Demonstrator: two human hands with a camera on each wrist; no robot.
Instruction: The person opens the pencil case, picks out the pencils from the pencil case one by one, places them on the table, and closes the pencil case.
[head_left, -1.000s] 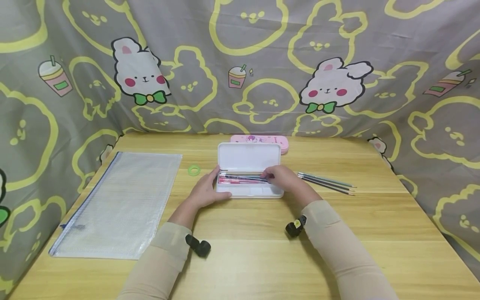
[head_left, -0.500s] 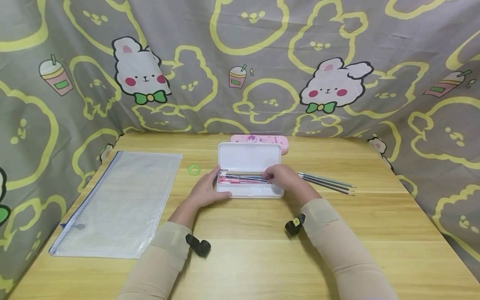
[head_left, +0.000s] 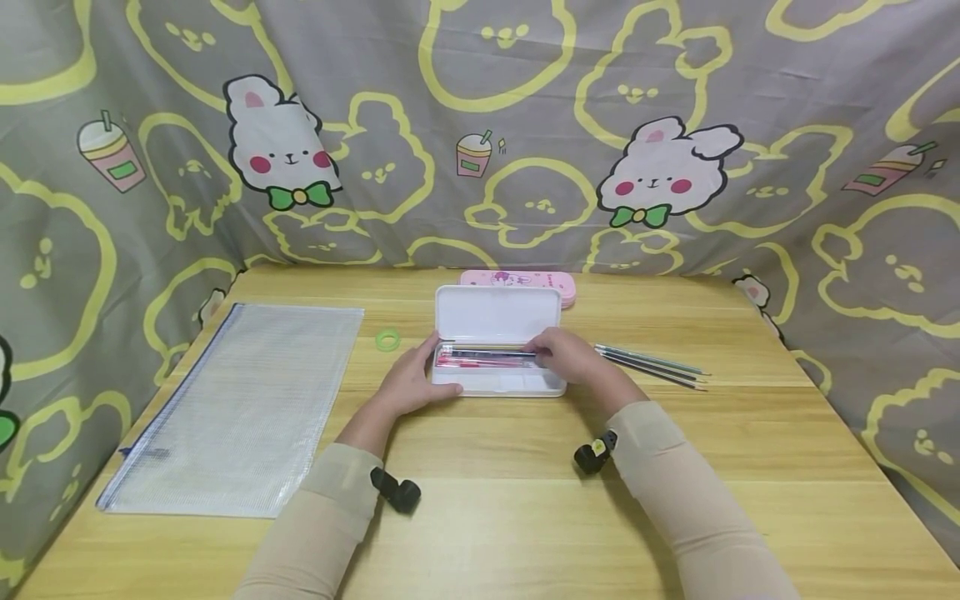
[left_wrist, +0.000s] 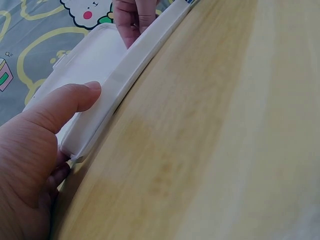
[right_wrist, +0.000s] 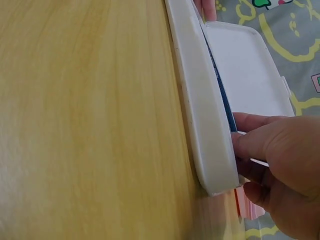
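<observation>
A white pencil case (head_left: 480,385) stands with its lid (head_left: 498,312) raised, holding several pencils and pink-red pens. My left hand (head_left: 408,385) grips the case's left end. In the left wrist view, its thumb (left_wrist: 75,100) lies on the near rim and the other fingers go round the end. Over the right part of the case, my right hand (head_left: 568,357) pinches the end of a dark pencil (head_left: 491,355). The right wrist view shows the dark blue shaft (right_wrist: 225,97) running along inside the case to the thumb and forefinger.
Several pencils (head_left: 652,367) lie on the wooden table (head_left: 480,517) right of the case. Behind the lid is a pink pencil case (head_left: 562,287). A green ring (head_left: 387,340) and a clear zip pouch (head_left: 240,408) lie to the left. Patterned fabric (head_left: 525,125) surrounds the table.
The dark pencil, slanted across the others a second ago, now lies level along the back of the case. My right hand shifted slightly with it; the left hand kept its hold.
</observation>
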